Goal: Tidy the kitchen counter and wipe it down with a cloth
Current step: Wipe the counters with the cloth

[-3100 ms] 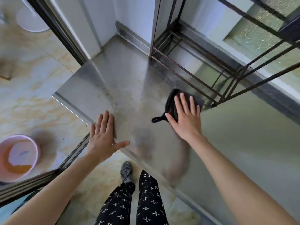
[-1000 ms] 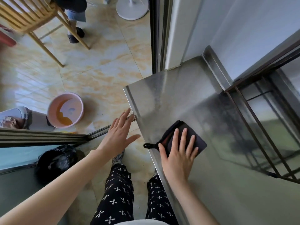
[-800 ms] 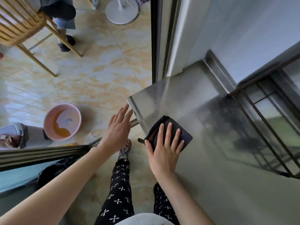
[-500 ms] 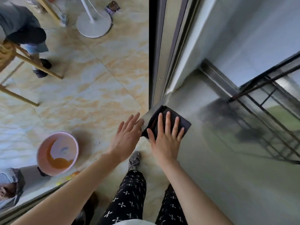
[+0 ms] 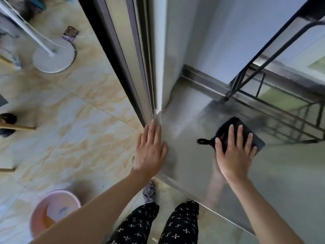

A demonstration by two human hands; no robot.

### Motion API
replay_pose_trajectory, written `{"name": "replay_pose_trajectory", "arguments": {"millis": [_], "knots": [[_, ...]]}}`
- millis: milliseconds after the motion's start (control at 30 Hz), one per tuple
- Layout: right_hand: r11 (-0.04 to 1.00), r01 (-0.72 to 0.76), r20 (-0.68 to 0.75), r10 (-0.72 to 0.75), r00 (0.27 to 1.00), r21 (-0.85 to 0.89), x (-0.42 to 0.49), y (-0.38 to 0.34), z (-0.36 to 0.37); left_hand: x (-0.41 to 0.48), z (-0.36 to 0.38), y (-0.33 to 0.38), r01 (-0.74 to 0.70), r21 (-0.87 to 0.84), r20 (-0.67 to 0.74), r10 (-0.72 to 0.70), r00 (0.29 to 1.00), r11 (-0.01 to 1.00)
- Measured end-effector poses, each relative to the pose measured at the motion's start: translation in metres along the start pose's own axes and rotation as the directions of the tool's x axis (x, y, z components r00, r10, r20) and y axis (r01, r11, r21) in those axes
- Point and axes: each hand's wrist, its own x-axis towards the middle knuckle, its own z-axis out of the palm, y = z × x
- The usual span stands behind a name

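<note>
One tiled floor (image 5: pixel 70 138), pale with orange veining, fills everything to the left of the left hand (image 5: pixel 151 152) and runs on below both forearms. One steel counter (image 5: pixel 290 182) spreads beneath both hands and away to the right of the right hand (image 5: pixel 233 155); its near corner lies under the left palm. One dark sliding door frame (image 5: pixel 123 59) rises just beyond the left fingertips, which almost reach its foot. One black metal rack (image 5: pixel 263 65) stands on the counter beyond the right hand, its lower bars close behind the fingertips. Two legs in black patterned trousers (image 5: pixel 179 226) show below and between the hands, with one grey shoe (image 5: pixel 149 191) under the left wrist. One pink basin (image 5: pixel 66 198) holding orange liquid sits on the floor well below and left of the left hand. One white round stand base (image 5: pixel 53 58) with a pole sits far up and left of it. Two wooden sticks (image 5: pixel 17 128) poke in from the left edge. The left hand lies flat on the counter, fingers straight and together, grasping nothing. The right hand is flat too, fingers spread, pressing on one dark cloth (image 5: pixel 257 142) without curling round it; the cloth lies on the counter under those fingers, its one loop (image 5: pixel 204 141) sticking out towards the left hand. One small packet (image 5: pixel 70 33) lies on the floor by the stand base
</note>
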Motion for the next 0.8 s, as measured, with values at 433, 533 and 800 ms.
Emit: {"name": "replay_pose_trajectory", "arguments": {"millis": [433,533,800], "knots": [[0.884,0.467,-0.019,-0.467,0.884,-0.013,0.080,-0.118,0.009,0.005,0.006,0.003,0.019,0.068,-0.064,-0.014,0.998,0.997],[0.921,0.389,-0.038,-0.389,0.921,0.000,0.099,-0.129,0.008,0.006,0.007,0.001,0.013,0.080,-0.062,-0.008,0.998,0.997],[0.957,0.291,-0.085,-0.290,0.953,-0.002,0.047,-0.077,0.011,0.006,0.007,0.002,0.018,0.054,-0.081,-0.013,0.997,0.998]]}}
